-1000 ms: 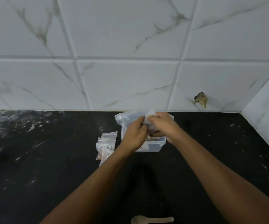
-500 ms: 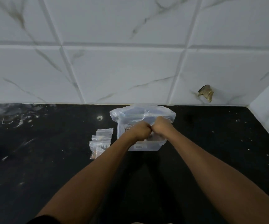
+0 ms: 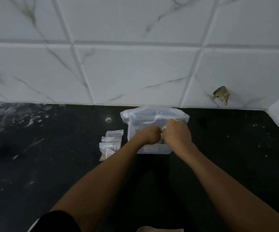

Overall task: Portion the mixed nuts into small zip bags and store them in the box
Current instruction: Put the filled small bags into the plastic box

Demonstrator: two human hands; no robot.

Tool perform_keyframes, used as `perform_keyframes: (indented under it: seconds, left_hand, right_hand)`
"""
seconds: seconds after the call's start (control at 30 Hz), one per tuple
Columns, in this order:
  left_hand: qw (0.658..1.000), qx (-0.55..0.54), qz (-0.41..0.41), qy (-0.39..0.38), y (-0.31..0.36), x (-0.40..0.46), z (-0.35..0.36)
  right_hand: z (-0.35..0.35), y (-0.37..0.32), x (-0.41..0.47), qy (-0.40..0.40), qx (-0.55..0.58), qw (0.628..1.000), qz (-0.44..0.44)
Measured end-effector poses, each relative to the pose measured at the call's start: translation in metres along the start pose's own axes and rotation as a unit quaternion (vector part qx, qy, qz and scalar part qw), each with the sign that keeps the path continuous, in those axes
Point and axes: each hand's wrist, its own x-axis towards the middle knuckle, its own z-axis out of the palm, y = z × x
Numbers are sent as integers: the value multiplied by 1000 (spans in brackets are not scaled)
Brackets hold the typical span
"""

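A clear plastic box (image 3: pixel 163 150) stands on the black counter near the wall. A large clear zip bag (image 3: pixel 150 115) rises out of it, its top crumpled. My left hand (image 3: pixel 149 135) and my right hand (image 3: pixel 177 133) are curled knuckle to knuckle in front of that bag, above the box. Between them they pinch a small clear zip bag (image 3: pixel 164 129), of which only a pale sliver shows. Several small zip bags (image 3: pixel 111 144) with nuts inside lie overlapping just left of the box.
The counter (image 3: pixel 51 164) is black with pale streaks and ends at a white tiled wall (image 3: pixel 135 72). A side wall closes the right corner. A chipped hole (image 3: pixel 221 96) marks the tile at right. A pale spoon's tip (image 3: pixel 160 229) shows at the bottom edge.
Both hands have come down from the large bag's top to its front and closed tight together. The large bag's top now shows in full. The view has tilted, cutting off the spoon.
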Motion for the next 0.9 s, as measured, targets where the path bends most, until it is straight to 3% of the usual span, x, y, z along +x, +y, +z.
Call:
perform_keyframes:
  seconds: [0.13, 0.23, 0.33, 0.43, 0.57, 0.73, 0.9]
  left_hand:
    - [972, -136, 37, 186, -16, -50, -6]
    - [931, -212, 24, 297, -43, -101, -7]
    - [890, -263, -59, 368, -73, -144, 3]
    - [873, -303, -150, 353, -96, -168, 26]
    - [863, -379, -206, 263, -110, -174, 55]
    - [864, -389, -209, 241, -112, -171, 71]
    - [870, -394, -173, 242, -107, -180, 74]
  right_hand:
    - [-1, -8, -33, 65, 74, 994, -54]
    - [16, -20, -52, -16, 229, 971, -62]
    - [51, -36, -65, -138, 347, 927, -26]
    - [89, -50, -77, -220, 405, 886, 49]
    - [116, -61, -89, -258, 486, 825, 129]
    - [114, -71, -100, -295, 567, 757, 135]
    - [103, -69, -112, -302, 588, 743, 103]
